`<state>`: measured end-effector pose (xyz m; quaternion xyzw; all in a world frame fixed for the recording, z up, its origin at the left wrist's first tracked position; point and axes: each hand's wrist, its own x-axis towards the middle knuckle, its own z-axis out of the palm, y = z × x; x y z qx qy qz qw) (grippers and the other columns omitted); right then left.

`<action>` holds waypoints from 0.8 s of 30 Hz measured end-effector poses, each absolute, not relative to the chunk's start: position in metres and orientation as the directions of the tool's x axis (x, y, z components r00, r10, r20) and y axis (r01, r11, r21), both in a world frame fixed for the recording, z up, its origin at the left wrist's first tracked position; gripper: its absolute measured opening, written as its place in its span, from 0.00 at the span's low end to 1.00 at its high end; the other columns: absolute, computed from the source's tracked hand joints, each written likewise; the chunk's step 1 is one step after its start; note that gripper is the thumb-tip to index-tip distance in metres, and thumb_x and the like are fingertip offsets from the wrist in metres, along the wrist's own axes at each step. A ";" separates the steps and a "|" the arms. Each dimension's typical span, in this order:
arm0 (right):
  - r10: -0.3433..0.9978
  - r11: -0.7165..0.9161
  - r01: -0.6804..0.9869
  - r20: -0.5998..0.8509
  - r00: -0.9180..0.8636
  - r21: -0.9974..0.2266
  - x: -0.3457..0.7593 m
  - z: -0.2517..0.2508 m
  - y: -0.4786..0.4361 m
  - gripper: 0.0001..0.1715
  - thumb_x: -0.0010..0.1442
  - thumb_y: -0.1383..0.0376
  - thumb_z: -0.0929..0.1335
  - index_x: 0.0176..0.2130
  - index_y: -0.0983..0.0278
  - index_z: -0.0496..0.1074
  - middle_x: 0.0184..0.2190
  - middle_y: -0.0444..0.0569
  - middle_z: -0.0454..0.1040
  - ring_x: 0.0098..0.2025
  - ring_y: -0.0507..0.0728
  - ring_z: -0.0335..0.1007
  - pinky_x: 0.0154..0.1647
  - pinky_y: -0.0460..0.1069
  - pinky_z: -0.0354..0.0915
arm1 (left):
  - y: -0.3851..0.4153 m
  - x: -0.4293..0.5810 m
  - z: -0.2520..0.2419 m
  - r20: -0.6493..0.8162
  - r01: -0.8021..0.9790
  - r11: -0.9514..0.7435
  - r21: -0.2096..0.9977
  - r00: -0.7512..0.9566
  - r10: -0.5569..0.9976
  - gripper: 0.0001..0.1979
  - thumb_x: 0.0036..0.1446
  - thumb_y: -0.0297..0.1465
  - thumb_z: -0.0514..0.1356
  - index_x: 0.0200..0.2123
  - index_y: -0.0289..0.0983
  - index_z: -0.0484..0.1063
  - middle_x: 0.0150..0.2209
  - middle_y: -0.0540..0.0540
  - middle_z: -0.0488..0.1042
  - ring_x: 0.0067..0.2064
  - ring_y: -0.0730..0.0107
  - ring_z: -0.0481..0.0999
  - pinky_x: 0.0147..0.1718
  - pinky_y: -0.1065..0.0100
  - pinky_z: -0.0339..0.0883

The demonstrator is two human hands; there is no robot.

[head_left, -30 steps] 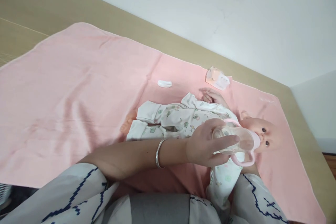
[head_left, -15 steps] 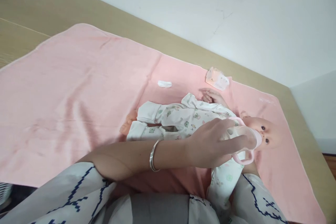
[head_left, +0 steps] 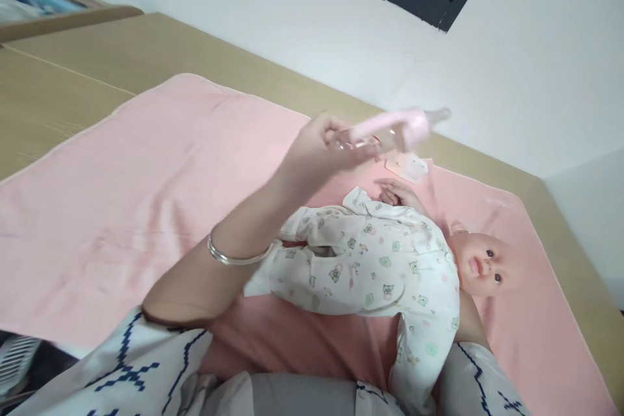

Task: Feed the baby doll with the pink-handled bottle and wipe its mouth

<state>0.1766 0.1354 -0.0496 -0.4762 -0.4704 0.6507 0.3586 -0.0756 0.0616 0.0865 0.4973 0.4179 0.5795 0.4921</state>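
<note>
Bottle [head_left: 409, 127], clear with pink collar and handle, has lifted off the doll [head_left: 361, 266], now tilted above the pink blanket [head_left: 121, 221]. Left hand [head_left: 319, 149] clasps it, forearm raised; right hand [head_left: 400, 194] lies free, fingers loosely bent, arm beneath doll.

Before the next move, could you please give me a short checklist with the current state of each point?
1. Bottle held: ok, the left hand grips its lower end.
2. Nipple apart from the doll's mouth: ok, the mouth is uncovered.
3. Doll supported: ok, the right arm passes beneath its upper body and the right hand shows on the far side.
4. Doll lying on its back, face up: ok, on the pink blanket.
5. Bottle upright: not ok, it is tilted well over.
6. Liquid level in the bottle: cannot tell, blurred and partly covered.
</note>
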 end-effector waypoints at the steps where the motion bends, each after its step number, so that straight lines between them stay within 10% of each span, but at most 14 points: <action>1: 0.910 -0.302 -0.031 -0.279 -0.307 -0.953 0.176 -0.050 0.136 0.21 0.67 0.56 0.66 0.51 0.69 0.69 0.45 0.52 0.71 0.44 0.53 0.70 0.45 0.51 0.72 | 0.071 -0.085 0.088 0.105 -0.298 -0.087 0.950 0.044 0.994 0.10 0.54 0.32 0.67 0.34 0.35 0.69 0.31 0.48 0.74 0.34 0.70 0.76 0.31 0.71 0.69; 6: 0.881 -0.319 -0.099 -0.257 -0.397 -0.942 0.177 -0.048 0.134 0.18 0.64 0.59 0.68 0.48 0.68 0.70 0.26 0.42 0.64 0.27 0.47 0.60 0.36 0.47 0.67 | 0.105 -0.125 0.079 -0.089 -0.675 0.202 0.709 0.198 0.976 0.07 0.65 0.31 0.55 0.37 0.35 0.71 0.31 0.48 0.77 0.36 0.70 0.79 0.39 0.68 0.75; 12: 0.867 -0.355 -0.168 -0.257 -0.426 -0.920 0.179 -0.046 0.133 0.17 0.56 0.64 0.71 0.47 0.65 0.74 0.20 0.39 0.49 0.24 0.47 0.51 0.32 0.45 0.59 | 0.126 -0.148 0.051 0.054 -0.636 0.133 0.760 0.266 0.962 0.12 0.52 0.30 0.66 0.41 0.40 0.73 0.33 0.51 0.76 0.31 0.73 0.76 0.31 0.72 0.71; 24: 0.868 -0.352 -0.134 -0.270 -0.417 -0.926 0.179 -0.050 0.137 0.20 0.54 0.62 0.71 0.47 0.64 0.73 0.18 0.39 0.49 0.24 0.49 0.49 0.31 0.47 0.57 | 0.150 -0.173 -0.018 -0.025 -0.032 0.058 0.998 0.634 0.773 0.25 0.33 0.26 0.74 0.39 0.34 0.74 0.35 0.43 0.79 0.36 0.64 0.77 0.34 0.69 0.70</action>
